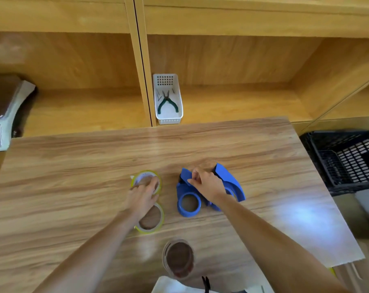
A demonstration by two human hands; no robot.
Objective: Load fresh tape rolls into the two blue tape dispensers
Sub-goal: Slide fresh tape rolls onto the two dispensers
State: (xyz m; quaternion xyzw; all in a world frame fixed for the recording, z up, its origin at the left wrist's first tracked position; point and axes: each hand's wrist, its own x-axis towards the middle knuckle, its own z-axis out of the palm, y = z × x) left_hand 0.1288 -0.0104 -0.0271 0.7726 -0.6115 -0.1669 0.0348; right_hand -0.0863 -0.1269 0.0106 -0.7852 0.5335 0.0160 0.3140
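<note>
Two blue tape dispensers lie side by side on the wooden table: the left one (pixel 187 199) with its round hub toward me, the right one (pixel 232 182) partly under my wrist. My right hand (pixel 206 182) pinches the front end of the left dispenser. Two yellow-edged tape rolls lie flat to the left. My left hand (pixel 143 195) rests on the far roll (pixel 146 179), fingers over its rim. Under my left wrist lies the near roll (pixel 152 218). A clear-looking roll or empty core (pixel 178 258) stands at the table's near edge.
A white basket (pixel 168 100) holding green-handled pliers sits on the shelf behind the table. A scale (pixel 3 111) is at the far left. A black crate (pixel 348 159) stands beyond the table's right edge. White paper lies at the near edge.
</note>
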